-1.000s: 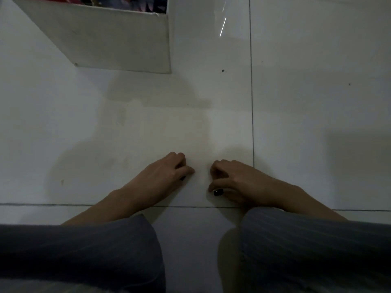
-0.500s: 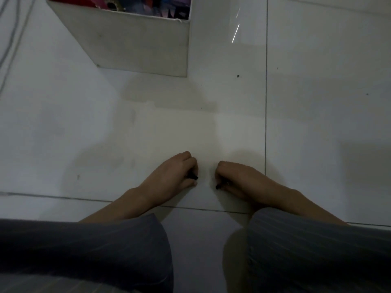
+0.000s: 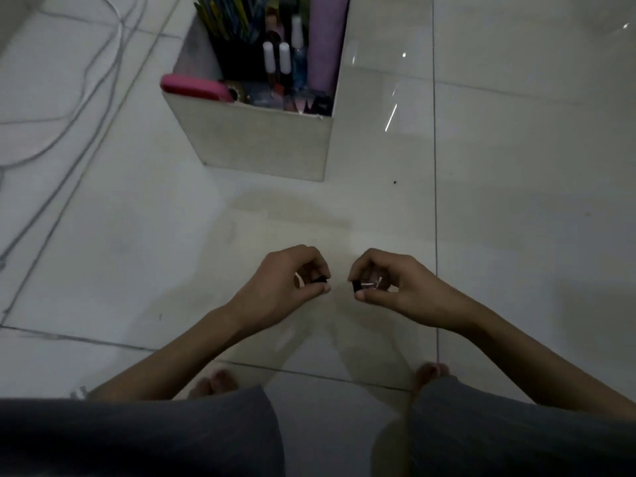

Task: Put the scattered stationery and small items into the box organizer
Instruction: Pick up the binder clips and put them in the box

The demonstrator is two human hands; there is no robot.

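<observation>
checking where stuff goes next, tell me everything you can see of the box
The box is a pale, whitish open-topped organizer that looks like board. It stands upright on the tiled floor, ahead of both hands and apart from them. It is already crowded: a pink case lies over its near left rim, small white-capped bottles stand in the middle, a purple roll stands along the right wall, and pens stand at the back.

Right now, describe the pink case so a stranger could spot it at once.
Find the white box standing on the tiled floor ahead of the hands. The pink case lies along its near-left rim, partly over the edge. It is the only flat, bright pink thing there; the bottles and purple roll stand upright.
</observation>
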